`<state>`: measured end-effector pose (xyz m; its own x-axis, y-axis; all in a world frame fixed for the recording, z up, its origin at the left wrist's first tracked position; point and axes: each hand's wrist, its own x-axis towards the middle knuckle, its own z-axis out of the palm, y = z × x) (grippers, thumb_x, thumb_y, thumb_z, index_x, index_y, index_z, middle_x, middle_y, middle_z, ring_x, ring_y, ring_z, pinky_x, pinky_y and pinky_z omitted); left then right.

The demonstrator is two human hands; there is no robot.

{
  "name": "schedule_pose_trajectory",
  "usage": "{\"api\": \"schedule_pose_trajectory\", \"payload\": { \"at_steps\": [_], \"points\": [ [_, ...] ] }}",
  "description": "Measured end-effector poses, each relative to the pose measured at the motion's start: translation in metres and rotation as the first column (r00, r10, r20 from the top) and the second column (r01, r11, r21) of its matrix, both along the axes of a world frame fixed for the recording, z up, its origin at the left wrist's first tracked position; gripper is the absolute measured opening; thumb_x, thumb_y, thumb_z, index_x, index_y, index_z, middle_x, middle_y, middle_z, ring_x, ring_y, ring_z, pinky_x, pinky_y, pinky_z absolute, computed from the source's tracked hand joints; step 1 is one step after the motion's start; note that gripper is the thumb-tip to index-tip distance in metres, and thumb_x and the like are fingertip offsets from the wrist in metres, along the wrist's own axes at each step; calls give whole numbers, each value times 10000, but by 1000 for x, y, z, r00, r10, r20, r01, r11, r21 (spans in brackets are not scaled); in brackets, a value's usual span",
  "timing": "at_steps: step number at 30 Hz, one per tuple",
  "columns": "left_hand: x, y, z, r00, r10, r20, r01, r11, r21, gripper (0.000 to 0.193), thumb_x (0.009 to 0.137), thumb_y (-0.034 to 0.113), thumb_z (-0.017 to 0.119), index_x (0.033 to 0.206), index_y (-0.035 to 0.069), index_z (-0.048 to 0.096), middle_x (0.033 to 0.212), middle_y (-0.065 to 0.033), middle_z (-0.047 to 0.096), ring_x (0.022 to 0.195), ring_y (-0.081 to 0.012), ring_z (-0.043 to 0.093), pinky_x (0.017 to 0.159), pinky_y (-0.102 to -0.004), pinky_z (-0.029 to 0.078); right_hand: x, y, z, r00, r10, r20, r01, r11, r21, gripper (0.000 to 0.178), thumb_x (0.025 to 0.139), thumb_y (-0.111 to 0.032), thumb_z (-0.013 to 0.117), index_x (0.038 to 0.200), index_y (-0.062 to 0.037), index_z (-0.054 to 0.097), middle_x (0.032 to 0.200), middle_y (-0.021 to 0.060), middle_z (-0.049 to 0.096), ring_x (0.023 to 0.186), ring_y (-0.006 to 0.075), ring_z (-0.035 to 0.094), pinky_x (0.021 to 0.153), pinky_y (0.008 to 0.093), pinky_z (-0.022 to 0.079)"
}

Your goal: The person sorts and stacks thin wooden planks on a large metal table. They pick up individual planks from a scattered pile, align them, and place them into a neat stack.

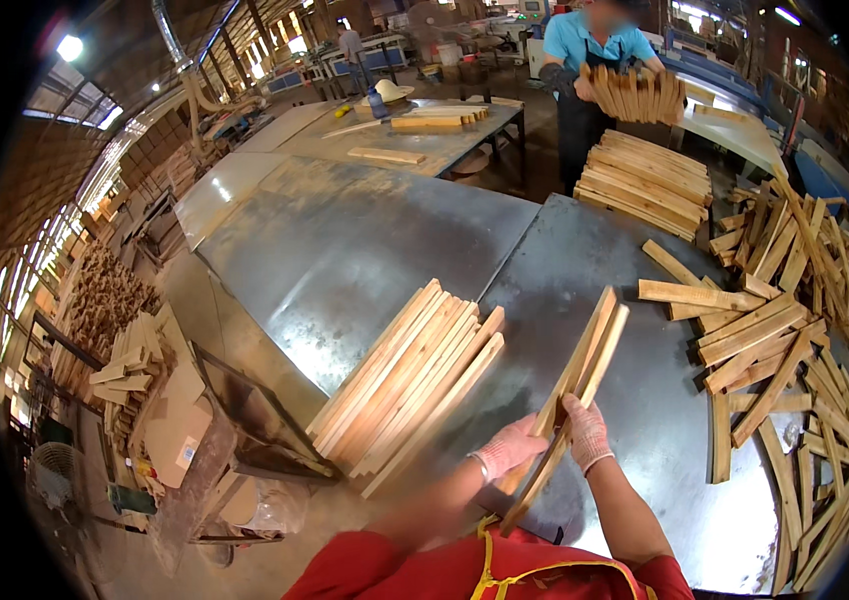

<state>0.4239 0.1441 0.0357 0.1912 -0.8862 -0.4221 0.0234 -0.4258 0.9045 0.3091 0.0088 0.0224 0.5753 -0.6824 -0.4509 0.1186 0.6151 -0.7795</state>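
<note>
My left hand (515, 446), in a pale pinkish work glove, closes on the lower part of a wooden slat (583, 352). In a matching glove, my right hand (589, 434) grips a second wooden slat (605, 360) just to its right. Both slats lie nearly side by side, tilted, their far ends pointing away from me over the metal tabletop (660, 400). The fingertips under the wood are partly hidden. Left of my hands, a row of slats (410, 375) rests close together on the table.
A loose, jumbled heap of slats (760, 335) covers the table's right side. Beyond it sits a neat stack (645, 180), where a co-worker (600, 45) in a blue shirt holds a bundle of slats (635, 95). A metal-framed stand (260, 410) adjoins the table's left edge.
</note>
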Motion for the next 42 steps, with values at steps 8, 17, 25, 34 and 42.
{"api": "schedule_pose_trajectory", "payload": {
  "at_steps": [8,17,25,34,42],
  "points": [
    [-51,62,-20,665,-241,706,81,964,253,746,864,433,768,1455,55,516,1306,-272,660,1235,-434,637,1038,-503,525,-42,34,-40,843,167,-512,-266,956,-126,565,959,-454,696,1261,19,637,1016,148,759,869,253,757,785,380,598],
    [-21,43,-15,409,-187,893,-271,910,314,658,824,237,719,1437,77,545,1273,-226,688,1200,-402,662,1017,-480,529,-164,-73,-5,914,19,-406,-197,894,-402,734,962,-386,714,1534,3,468,1245,181,714,1184,270,671,1038,382,510],
    [57,23,-26,-40,-399,916,-462,821,337,921,901,335,756,1644,25,307,1664,-198,403,1575,-344,303,1276,-499,257,-364,-283,-42,533,-715,-453,223,635,-740,695,921,-337,725,1490,13,534,1357,229,662,1294,337,622,1101,396,476],
    [-114,-341,-13,76,-115,990,323,942,85,772,860,351,777,1521,86,478,1564,-162,459,1485,-383,382,1204,-532,343,-393,-402,-37,262,-629,-732,49,766,-641,925,801,-375,839,1536,19,438,1520,274,526,1337,429,572,1087,458,495],
    [-129,-576,7,88,-147,985,357,928,106,856,903,536,722,1570,68,460,1634,-197,428,1521,-365,369,1242,-479,319,-363,-421,-59,561,-786,-259,582,597,-552,849,953,-306,767,1603,25,333,1554,305,500,1413,382,525,1163,409,422]
  ]
}}
